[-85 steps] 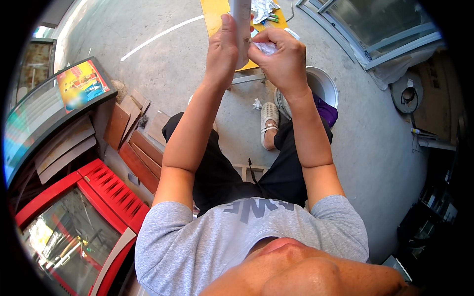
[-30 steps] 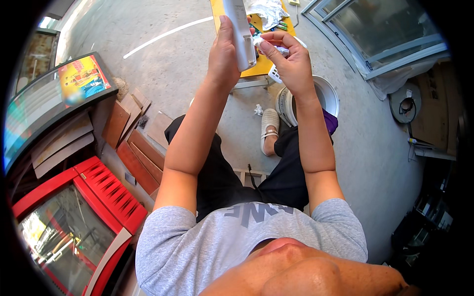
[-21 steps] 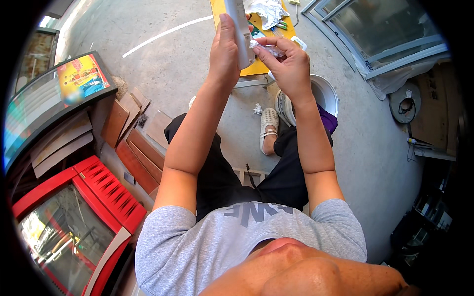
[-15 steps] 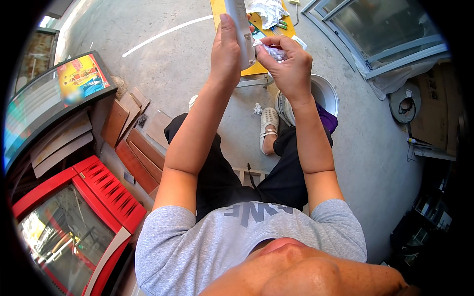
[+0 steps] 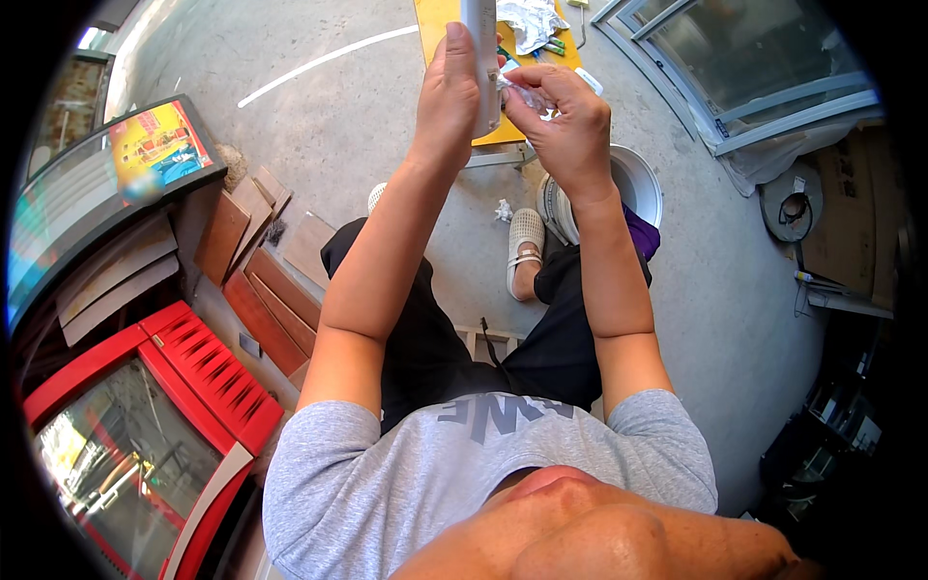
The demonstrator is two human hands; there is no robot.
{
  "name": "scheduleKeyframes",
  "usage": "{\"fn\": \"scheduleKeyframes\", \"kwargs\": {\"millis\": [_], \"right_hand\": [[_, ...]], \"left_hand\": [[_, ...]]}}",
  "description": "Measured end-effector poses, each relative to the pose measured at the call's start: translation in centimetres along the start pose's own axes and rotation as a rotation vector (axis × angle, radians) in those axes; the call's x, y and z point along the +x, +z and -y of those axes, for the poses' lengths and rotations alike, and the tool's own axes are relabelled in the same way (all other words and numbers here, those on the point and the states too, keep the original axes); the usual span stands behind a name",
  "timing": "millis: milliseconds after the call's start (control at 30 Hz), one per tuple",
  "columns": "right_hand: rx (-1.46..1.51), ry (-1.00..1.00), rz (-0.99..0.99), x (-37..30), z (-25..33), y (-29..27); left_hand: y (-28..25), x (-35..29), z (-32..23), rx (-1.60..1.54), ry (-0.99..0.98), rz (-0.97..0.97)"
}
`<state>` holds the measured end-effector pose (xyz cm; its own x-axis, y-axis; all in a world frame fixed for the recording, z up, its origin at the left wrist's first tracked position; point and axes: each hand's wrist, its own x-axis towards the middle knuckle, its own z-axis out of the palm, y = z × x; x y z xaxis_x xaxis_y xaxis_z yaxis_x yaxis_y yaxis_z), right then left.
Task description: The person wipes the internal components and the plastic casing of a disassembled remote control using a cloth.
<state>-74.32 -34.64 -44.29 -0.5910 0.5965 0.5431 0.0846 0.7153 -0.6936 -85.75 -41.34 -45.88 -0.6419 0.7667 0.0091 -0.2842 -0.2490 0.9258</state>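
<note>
My left hand is wrapped round a long white plastic casing and holds it upright above a small yellow table. My right hand pinches a crumpled white tissue and presses it to the casing's right edge. The casing's upper end runs out of the picture, and its far face is hidden from me. Behind my hands, a crumpled white sheet and green batteries lie on the table.
A white bucket with a purple cloth over its rim stands by my right foot. One crumpled tissue lies on the floor. Wooden boards and a red cabinet are at left; framed glass panels lean at far right.
The casing and my left hand have shifted slightly to the right. My right fingers have moved a little on the tissue, which now shows less between them.
</note>
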Motion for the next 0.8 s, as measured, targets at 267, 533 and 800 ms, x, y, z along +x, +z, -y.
{"fn": "scheduleKeyframes", "kwargs": {"millis": [267, 533, 800], "right_hand": [[-0.128, -0.041, 0.056, -0.3, 0.2, 0.0], [-0.121, 0.000, -0.025, -0.5, 0.5, 0.3], [-0.098, 0.008, -0.044, -0.1, -0.2, -0.4]], "left_hand": [[0.3, -0.2, 0.2, -0.007, -0.018, -0.037], [0.6, -0.4, -0.4, 0.081, 0.044, 0.021], [0.7, -0.5, 0.2, 0.073, -0.021, 0.055]]}}
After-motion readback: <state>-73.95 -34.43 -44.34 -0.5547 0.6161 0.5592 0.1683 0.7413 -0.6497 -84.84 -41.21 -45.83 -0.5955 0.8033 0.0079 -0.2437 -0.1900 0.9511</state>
